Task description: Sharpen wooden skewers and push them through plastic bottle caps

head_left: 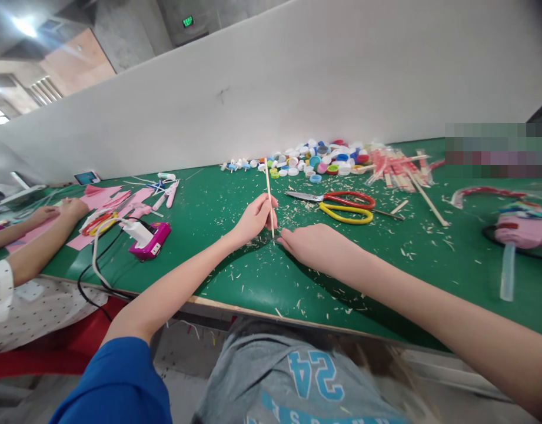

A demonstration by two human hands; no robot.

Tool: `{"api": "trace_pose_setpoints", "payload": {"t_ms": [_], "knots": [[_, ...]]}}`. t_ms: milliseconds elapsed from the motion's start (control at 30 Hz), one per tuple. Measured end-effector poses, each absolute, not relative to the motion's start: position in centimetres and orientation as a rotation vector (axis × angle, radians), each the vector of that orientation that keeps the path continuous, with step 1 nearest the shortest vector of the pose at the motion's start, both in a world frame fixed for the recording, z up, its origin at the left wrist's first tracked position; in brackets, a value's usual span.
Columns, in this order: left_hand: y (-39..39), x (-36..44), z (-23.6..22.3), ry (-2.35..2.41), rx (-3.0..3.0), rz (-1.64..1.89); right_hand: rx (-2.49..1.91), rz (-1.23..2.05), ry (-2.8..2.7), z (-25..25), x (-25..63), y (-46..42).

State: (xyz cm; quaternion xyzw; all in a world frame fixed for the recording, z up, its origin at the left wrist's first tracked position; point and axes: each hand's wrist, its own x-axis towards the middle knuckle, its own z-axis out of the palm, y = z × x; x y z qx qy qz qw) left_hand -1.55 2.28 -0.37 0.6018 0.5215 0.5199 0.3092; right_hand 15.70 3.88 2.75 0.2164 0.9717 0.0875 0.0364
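Note:
My left hand (255, 219) is closed around a thin wooden chopstick (268, 179), which stands nearly upright above the green table. My right hand (312, 244) is closed beside the chopstick's lower end. A small dark thing shows at its fingertips, too little of it to name. Pale wood shavings (299, 305) lie scattered under and around both hands. Beyond my right hand lies a pair of scissors (303, 196) with one red and one yellow handle. A thin dark metal tool (389, 214) sticks out past the red handle.
Colourful bottle caps (315, 160) are heaped along the white partition (253, 100). Wrapped chopsticks (396, 168) lie to their right. A pink glue gun (524, 231) rests far right. Leftward are a purple power strip (150, 241), cables, pink paper and another person's hands (72, 209).

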Motion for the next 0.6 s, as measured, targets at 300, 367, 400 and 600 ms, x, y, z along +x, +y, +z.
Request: {"api": "trace_pose_setpoints", "payload": {"t_ms": [300,367,400,600], "knots": [[2.25,-1.46,-0.36,1.382,1.582,1.383,0.624,0.27,2.996,2.87,15.71,4.1],[2.24,-1.43,-0.32,1.386,1.581,1.381,0.631,0.266,2.996,2.86,15.71,4.14],[2.23,-1.42,-0.3,1.387,1.581,1.381,0.632,0.265,2.999,2.83,15.72,4.17],[2.25,-1.42,-0.28,1.39,1.579,1.379,0.62,0.279,3.009,2.75,15.68,4.42]]}}
